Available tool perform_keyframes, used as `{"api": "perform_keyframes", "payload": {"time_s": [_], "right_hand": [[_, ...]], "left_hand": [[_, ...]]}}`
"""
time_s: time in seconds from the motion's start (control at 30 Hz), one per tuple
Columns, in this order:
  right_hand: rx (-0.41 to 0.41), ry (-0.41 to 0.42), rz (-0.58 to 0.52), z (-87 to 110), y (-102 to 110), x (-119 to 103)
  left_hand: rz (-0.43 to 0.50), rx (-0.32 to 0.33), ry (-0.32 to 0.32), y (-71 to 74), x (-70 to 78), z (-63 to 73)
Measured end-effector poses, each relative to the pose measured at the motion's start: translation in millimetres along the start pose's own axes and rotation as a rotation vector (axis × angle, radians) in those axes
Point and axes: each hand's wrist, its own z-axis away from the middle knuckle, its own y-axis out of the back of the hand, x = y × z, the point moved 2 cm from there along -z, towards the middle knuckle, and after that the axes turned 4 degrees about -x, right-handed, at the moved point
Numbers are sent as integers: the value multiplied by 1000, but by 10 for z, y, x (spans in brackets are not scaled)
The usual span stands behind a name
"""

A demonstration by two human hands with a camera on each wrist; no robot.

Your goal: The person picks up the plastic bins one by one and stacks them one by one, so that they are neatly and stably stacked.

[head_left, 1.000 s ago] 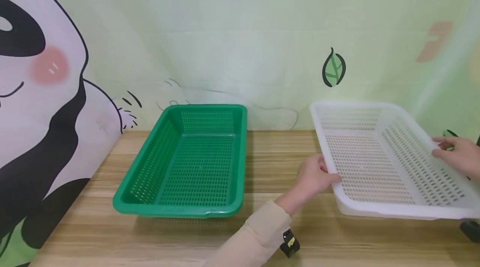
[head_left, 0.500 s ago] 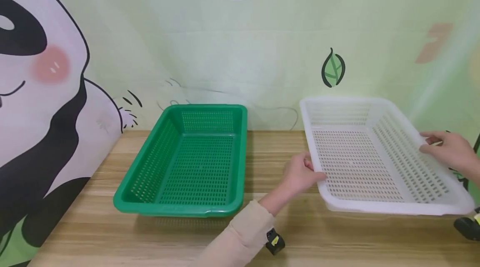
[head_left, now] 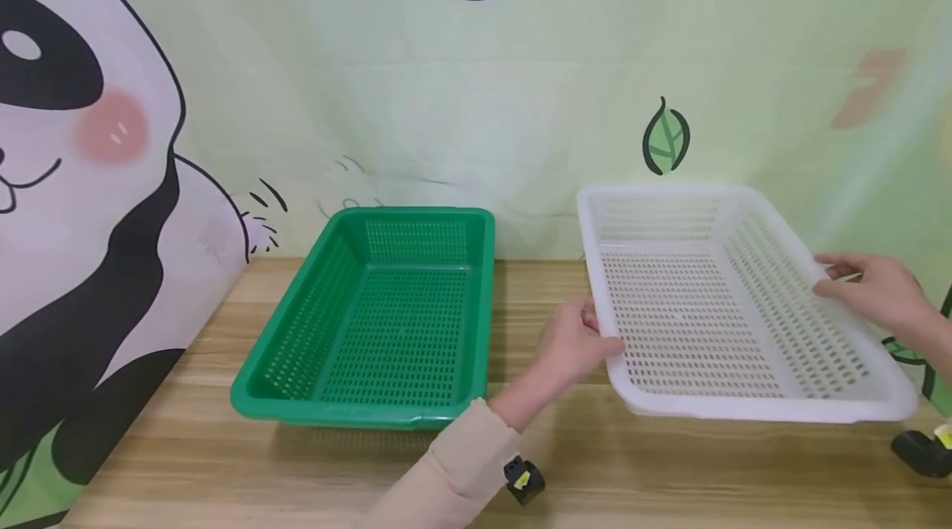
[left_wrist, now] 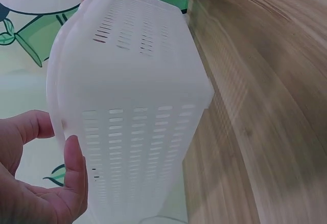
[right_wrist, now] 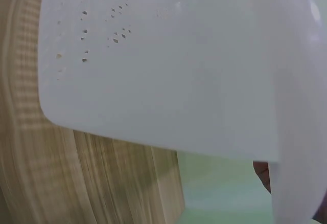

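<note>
My left hand (head_left: 568, 347) pinches the left rim of a white plastic basket (head_left: 744, 407), thumb over the top edge. On the opposite long side my right hand (head_left: 878, 291) grips the rim. In the left wrist view the slotted wall of the white basket (left_wrist: 135, 70) faces the camera, close over the wooden table, with fingers (left_wrist: 75, 173) beneath the rim. The right wrist view is mostly filled by the smooth basket wall (right_wrist: 168, 96); only a bit of the hand shows. A green plastic basket (head_left: 357, 411) of similar shape sits left of the white one.
The wooden table (head_left: 669, 479) ends at a printed backdrop (head_left: 535, 116) with a panda (head_left: 111, 132) and leaves. Black wrist devices show below both hands, the left one (head_left: 524, 479) hanging by the sleeve (head_left: 454, 471).
Both hands have carried the white basket leftward toward the green basket, and it stands slightly higher in view. The green basket stays in place; the head view has shifted a little.
</note>
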Motion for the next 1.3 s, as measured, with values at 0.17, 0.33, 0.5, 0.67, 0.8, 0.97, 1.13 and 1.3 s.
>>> {"api": "perform_keyframes", "payload": {"time_s": [0.17, 0.33, 0.5, 0.67, 0.8, 0.97, 1.13, 1.3], "right_hand": [[-24, -5, -13, 18, -15, -87], [-50, -24, -25, 23, 30, -212], [-59, -36, -37, -62, 26, -221], [-24, -18, -42, -474, -177, 396], [-65, -2, -82, -397, -145, 171], [-174, 12, -164, -48, 54, -539], [-213, 11, -211, -4, 96, -652], [-252, -1, -283, -39, 114, -577]], "left_hand": [[13, -13, -13, 88, 15, 44], [-3, -19, -33, 158, 55, 58], [28, -26, -10, 247, 110, 89], [26, -44, -6, 374, 163, 154], [-27, -22, -29, 499, 188, 168], [-55, 13, -35, 657, 234, 176], [-35, 27, -19, 695, 264, 192], [-6, 43, 9, 681, 254, 207]]}}
